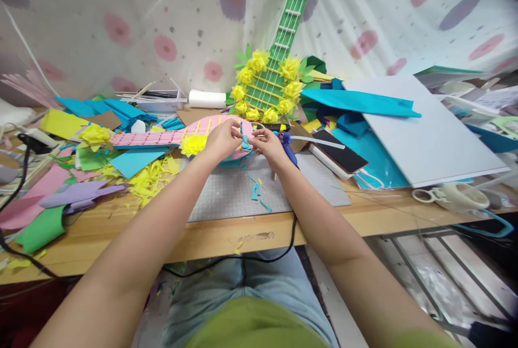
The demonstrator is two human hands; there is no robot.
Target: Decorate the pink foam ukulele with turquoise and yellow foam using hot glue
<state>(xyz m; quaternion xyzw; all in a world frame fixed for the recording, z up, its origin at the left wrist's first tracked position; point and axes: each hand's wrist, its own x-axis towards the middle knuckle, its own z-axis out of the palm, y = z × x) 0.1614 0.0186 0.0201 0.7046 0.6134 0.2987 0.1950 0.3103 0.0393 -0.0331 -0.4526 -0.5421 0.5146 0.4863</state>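
Over the round body of a pink paper guitar, both hands meet at a small blue paper piece. My left hand comes in from the left with its fingers pinched at the piece. From the other side, my right hand also pinches it; the exact fingertip contact is too small to see clearly. A yellow paper flower sits on the guitar beside my left wrist. Just past my right hand lies a blue glue gun with a white glue stick in it.
A grey cutting mat with blue scraps lies under the guitar. Behind stands a green paper guitar with yellow flowers. Paper scraps pile up on the left. To the right are a white board, a power bank and a white cup.
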